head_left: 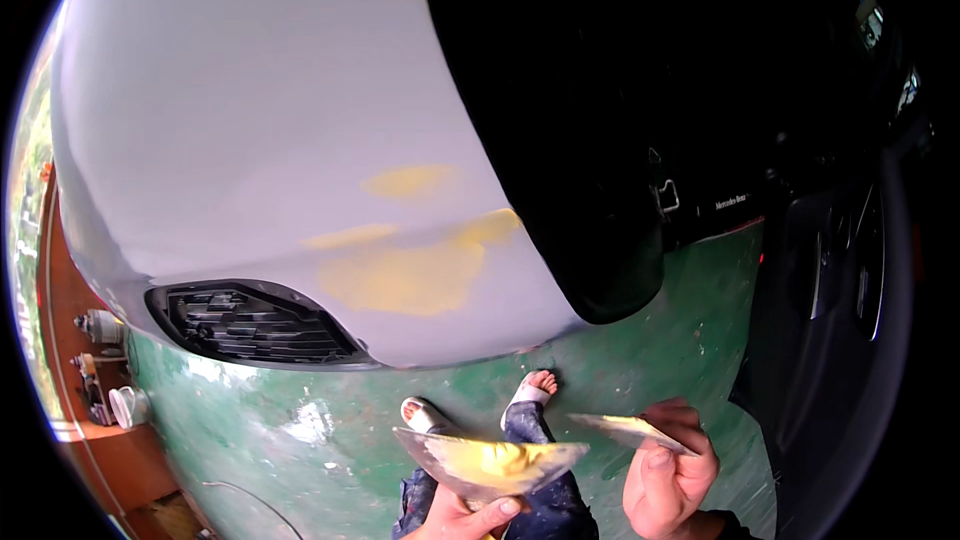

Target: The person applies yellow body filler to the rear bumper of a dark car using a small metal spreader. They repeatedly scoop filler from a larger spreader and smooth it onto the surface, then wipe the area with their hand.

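In my left hand (463, 514) is a wide, flat putty spreader (428, 452), its blade up and a lump of yellow putty (503, 457) on it. Thumb and fingers grip it from below. To the right, my right hand (672, 477) pinches a second, thinner putty knife (600, 420), seen almost edge-on and pointing left, with yellow putty along its blade. The two blades are apart. Beyond them stands a pale grey car body panel (270, 120) with several yellow putty patches (405, 278) near its lower edge. Neither blade touches the panel.
A black grille (255, 323) sits low in the panel. The dark car opening (560, 120) and an open door (835, 270) lie to the right. The floor (330, 460) is glossy green. A white bucket (128, 407) and a hose (250, 498) are at the left.
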Demonstrator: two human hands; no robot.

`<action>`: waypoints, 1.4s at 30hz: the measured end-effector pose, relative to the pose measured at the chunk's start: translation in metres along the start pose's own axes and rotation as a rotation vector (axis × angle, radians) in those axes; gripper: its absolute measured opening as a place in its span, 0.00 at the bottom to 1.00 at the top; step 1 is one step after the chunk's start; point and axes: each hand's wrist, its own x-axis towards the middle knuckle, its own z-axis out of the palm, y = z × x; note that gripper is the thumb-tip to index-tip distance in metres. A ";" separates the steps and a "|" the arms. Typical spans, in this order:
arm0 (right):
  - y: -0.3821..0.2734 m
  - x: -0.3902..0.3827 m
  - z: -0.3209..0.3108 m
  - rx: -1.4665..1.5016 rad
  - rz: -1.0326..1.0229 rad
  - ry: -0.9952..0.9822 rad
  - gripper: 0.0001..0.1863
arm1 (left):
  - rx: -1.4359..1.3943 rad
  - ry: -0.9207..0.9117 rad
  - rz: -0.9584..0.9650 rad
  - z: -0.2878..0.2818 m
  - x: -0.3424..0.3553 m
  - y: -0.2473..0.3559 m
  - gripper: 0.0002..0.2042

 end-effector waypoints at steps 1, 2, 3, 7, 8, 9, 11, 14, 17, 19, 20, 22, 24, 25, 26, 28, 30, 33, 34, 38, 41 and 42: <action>0.002 -0.002 -0.001 -0.083 -0.015 0.015 0.14 | 0.035 0.099 0.027 0.002 0.002 -0.003 0.28; 0.005 -0.003 -0.002 -0.169 -0.031 0.037 0.14 | 0.004 0.159 -0.032 0.007 0.004 0.005 0.26; 0.008 -0.003 -0.008 -0.265 -0.133 -0.014 0.14 | 0.040 0.187 -0.072 0.013 0.007 0.013 0.23; 0.044 0.000 -0.014 -0.693 -0.626 0.021 0.16 | 0.090 0.321 -0.041 0.015 0.007 0.000 0.12; 0.054 -0.002 -0.012 -0.706 -0.743 0.056 0.17 | 0.101 0.350 -0.066 0.019 0.009 0.002 0.11; 0.042 -0.008 -0.011 -0.727 -0.715 0.019 0.14 | 0.115 0.380 -0.093 0.027 0.013 0.007 0.10; 0.034 -0.018 -0.007 -0.733 -0.696 -0.030 0.11 | 0.150 0.411 -0.147 0.037 0.017 0.018 0.09; 0.031 -0.020 -0.006 -0.758 -0.703 -0.090 0.10 | 0.165 0.423 -0.136 0.044 0.020 0.016 0.08; 0.023 -0.009 -0.004 -0.853 -0.745 -0.133 0.08 | 0.257 0.406 -0.103 0.050 0.028 0.019 0.06; 0.024 -0.013 -0.004 -0.843 -0.728 -0.146 0.08 | 0.280 0.419 -0.078 0.053 0.031 0.020 0.04; 0.024 -0.013 -0.004 -0.844 -0.720 -0.144 0.08 | 0.281 0.426 -0.131 0.051 0.024 0.016 0.04; 0.040 -0.011 0.005 -0.793 -0.816 0.011 0.15 | 0.284 0.432 -0.233 0.042 0.000 -0.001 0.04; 0.044 -0.009 0.008 -0.795 -0.851 0.028 0.18 | 0.273 0.392 -0.247 0.034 -0.007 -0.008 0.04; 0.039 -0.007 0.006 -0.824 -0.837 -0.029 0.16 | 0.269 0.371 -0.255 0.031 -0.010 -0.011 0.05; 0.033 -0.005 0.004 -0.857 -0.823 -0.082 0.14 | 0.336 0.365 -0.220 0.032 -0.007 -0.009 0.05; 0.023 -0.001 0.000 -0.921 -0.790 -0.187 0.10 | 0.469 0.351 -0.151 0.037 -0.001 -0.004 0.06; 0.024 -0.005 0.000 -0.928 -0.733 -0.215 0.09 | 0.479 0.337 -0.061 0.039 0.005 -0.002 0.07; 0.030 -0.018 0.003 -0.847 -0.644 -0.183 0.10 | 0.528 0.263 0.035 0.041 0.020 0.001 0.07; 0.030 -0.022 0.002 -0.773 -0.629 -0.240 0.10 | 0.466 0.270 0.079 0.032 0.017 -0.012 0.07; 0.045 -0.038 -0.010 -0.270 -0.263 -0.237 0.12 | 0.494 0.336 -0.024 -0.003 0.002 -0.022 0.11; 0.081 -0.040 -0.001 -0.304 -0.276 -0.048 0.16 | 0.507 0.425 -0.002 -0.017 -0.008 -0.021 0.12; 0.089 -0.046 0.006 -0.326 -0.238 0.017 0.14 | 0.510 0.445 0.000 -0.022 -0.010 -0.021 0.12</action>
